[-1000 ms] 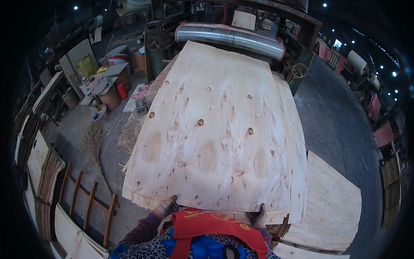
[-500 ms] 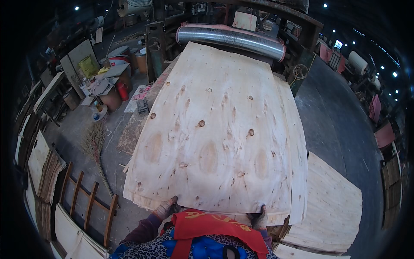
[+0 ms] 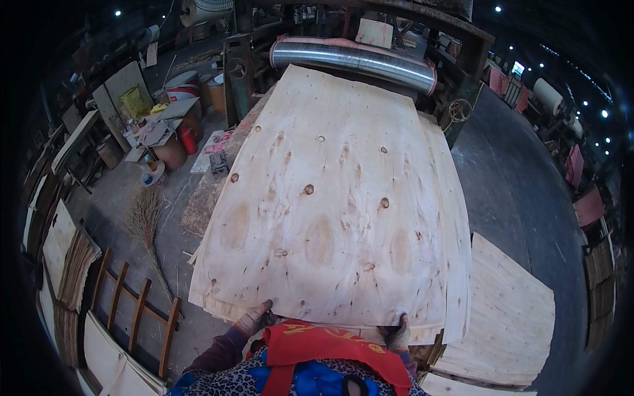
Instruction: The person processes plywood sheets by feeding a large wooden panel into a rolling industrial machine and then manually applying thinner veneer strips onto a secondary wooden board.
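A large pale wood veneer sheet point(image 3: 343, 198) with knots and brown streaks lies on top of a stack that stretches away from me. My left hand point(image 3: 254, 319) grips its near edge, left of the middle, thumb at the rim. Farther right on the same edge, my right hand point(image 3: 397, 333) holds on in a like way. Both hands look gloved, and most fingers are hidden by the edge and my red apron point(image 3: 323, 346). At the stack's far end stands a shiny metal roller point(image 3: 353, 61) with pink at its rims.
More veneer sheets point(image 3: 502, 310) lie low at the right. On the left are a wooden ladder-like frame point(image 3: 137, 315), a twig broom point(image 3: 145, 221), leaning sheet stacks point(image 3: 72, 270) and a red fire extinguisher point(image 3: 187, 140). A handwheel point(image 3: 459, 110) sits beside the roller's right end.
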Demonstrator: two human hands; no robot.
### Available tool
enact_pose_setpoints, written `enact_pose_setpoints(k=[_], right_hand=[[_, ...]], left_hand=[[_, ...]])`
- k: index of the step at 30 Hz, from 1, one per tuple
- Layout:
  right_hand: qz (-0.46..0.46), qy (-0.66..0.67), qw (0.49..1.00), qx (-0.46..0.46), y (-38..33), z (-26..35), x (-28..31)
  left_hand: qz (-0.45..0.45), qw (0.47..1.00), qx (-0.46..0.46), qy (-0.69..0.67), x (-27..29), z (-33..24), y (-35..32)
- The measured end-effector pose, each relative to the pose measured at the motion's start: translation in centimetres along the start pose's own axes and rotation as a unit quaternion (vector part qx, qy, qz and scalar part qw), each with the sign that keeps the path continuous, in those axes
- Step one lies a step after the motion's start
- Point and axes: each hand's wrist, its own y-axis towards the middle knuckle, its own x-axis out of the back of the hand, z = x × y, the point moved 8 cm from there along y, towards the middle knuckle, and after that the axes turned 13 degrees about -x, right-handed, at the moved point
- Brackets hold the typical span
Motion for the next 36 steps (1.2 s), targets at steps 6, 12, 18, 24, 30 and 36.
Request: enact_pose_setpoints(k=[6, 12, 18, 24, 30, 36], right_hand=[[-0.015, -0.022, 1.0, 0.004, -0.4, 0.0, -0.5], [0.005, -0.024, 1.0, 0.003, 0.4, -0.1, 0.2], [-0.013, -0.013, 1.0, 0.007, -0.8, 0.2, -0.9], [-0.014, -0.01, 1.0, 0.004, -0.7, 0.1, -0.7], [-0.018, -0.004, 1.0, 0.0, -0.5, 0.0, -0.4], [-0.022, -0.009, 1.0, -0.007, -0.2, -0.1, 0.1]], left_hand=[[-0.024, 0.999, 0.003, 0.024, 2.4, 1.6, 0.7], [-0.036, 0.999, 0.018, 0.022, 3.2, 2.1, 0.9], [-0.03, 0.999, 0.019, 0.012, 0.6, 0.6, 0.0], [-0.005, 0.999, 0.014, 0.035, 3.4, 2.0, 1.2], [-0.015, 0.999, 0.029, 0.019, 2.9, 1.9, 0.7], [0.023, 1.0, -0.007, 0.01, -0.9, -0.3, -0.2]])
